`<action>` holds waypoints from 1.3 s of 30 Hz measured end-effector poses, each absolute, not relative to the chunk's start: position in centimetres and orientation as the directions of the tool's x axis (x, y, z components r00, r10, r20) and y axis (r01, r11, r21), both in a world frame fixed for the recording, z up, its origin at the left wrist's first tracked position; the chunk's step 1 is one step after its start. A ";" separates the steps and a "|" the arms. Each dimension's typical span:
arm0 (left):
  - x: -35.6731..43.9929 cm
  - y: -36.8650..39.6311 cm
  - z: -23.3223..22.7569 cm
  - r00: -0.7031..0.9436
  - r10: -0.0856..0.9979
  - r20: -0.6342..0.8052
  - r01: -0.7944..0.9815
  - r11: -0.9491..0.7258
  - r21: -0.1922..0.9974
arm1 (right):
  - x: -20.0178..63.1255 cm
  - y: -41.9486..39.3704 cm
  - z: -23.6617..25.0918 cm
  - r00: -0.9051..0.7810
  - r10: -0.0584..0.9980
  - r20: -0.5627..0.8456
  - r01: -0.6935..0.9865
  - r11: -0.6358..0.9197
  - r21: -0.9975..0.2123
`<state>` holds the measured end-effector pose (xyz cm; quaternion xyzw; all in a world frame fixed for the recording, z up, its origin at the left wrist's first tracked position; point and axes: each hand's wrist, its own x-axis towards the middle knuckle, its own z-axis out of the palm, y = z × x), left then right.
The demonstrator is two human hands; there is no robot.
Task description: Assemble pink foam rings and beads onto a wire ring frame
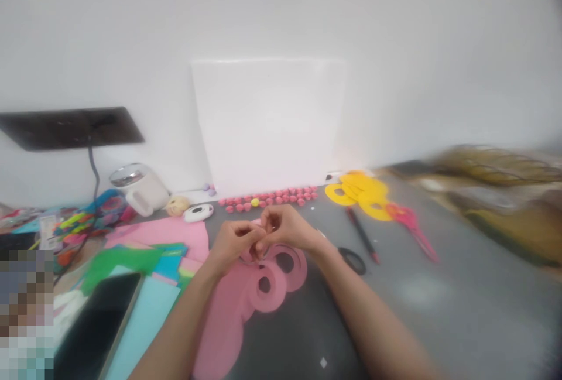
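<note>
Hands: left point(235, 242), right point(283, 228) pinched together, contents unclear; two pink rings point(274, 277) beneath.

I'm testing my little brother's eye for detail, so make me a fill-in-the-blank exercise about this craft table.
1. Both hands meet above ring-shaped cutouts coloured ____.
2. The scissors beside the yellow rings have ____ handles.
3. The row of small balls by the wall holds one ____ ball among pink ones.

Missing words: pink; pink; yellow
</note>
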<state>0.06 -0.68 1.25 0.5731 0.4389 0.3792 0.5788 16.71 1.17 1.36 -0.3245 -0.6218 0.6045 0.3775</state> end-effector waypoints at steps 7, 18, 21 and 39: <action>0.0 -0.8 1.2 0.377 0.916 -0.140 0.077 0.120 0.990 | 16.6 0.8 1.6 -0.593 0.801 0.083 -0.067 0.054 -0.996; 0.6 -0.8 1.6 0.315 0.947 -0.069 0.018 0.066 0.998 | 16.7 0.9 1.7 -0.584 0.806 0.098 -0.105 0.045 -0.993; 0.4 -0.6 1.5 0.257 0.966 -0.013 0.015 0.010 1.000 | 16.9 1.1 2.0 -0.583 0.799 0.150 -0.133 0.088 -0.987; 0.6 -0.1 1.2 -0.005 0.999 0.052 -0.111 -0.052 0.992 | 16.5 1.7 1.7 -0.131 0.965 0.229 -0.111 0.215 -0.970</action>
